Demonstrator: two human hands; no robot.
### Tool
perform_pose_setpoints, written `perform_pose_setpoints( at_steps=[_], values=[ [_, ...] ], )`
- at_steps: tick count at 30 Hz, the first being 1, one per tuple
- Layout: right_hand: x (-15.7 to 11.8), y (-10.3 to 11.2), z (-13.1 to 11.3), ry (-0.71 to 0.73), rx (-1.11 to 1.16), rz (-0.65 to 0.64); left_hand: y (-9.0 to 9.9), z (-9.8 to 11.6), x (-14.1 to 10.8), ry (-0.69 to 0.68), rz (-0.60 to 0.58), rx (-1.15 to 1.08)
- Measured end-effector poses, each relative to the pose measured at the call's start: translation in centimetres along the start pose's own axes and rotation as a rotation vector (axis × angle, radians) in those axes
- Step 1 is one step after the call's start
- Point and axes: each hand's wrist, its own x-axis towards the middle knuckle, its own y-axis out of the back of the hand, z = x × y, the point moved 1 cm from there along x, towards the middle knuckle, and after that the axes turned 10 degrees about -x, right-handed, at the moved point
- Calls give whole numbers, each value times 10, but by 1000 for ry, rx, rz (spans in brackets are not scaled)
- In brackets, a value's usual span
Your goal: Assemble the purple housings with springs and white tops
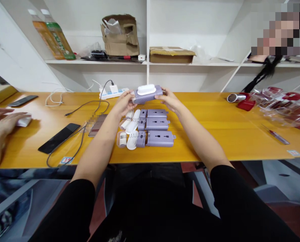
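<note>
Raised over the table's back half is a purple plastic case topped by a white oval part. My left hand is closed on its left end and my right hand on its right end. Below them lie rows of opened purple cases with dark slots. Coiled springs, white oval parts and small translucent cups sit along the left side of the rows.
A co-worker's hands rest at the left. Phones, a dark cable and a power strip lie nearby. At right are a screwdriver and red items in clear plastic. Shelves stand behind.
</note>
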Motion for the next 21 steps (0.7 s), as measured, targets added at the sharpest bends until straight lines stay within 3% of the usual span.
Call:
perform_pose_setpoints(
  at_steps=[5, 12, 21],
  values=[
    [-31, 24, 10, 98, 43, -57, -11, -4, -17, 57, -114, -10],
    [-56, 39, 21, 194, -281, -76, -14, -17, -19, 165, -225, 79],
    [-74, 49, 17, 175, -361, -84, -11, -22, -26, 27, -505, 205]
  ],
)
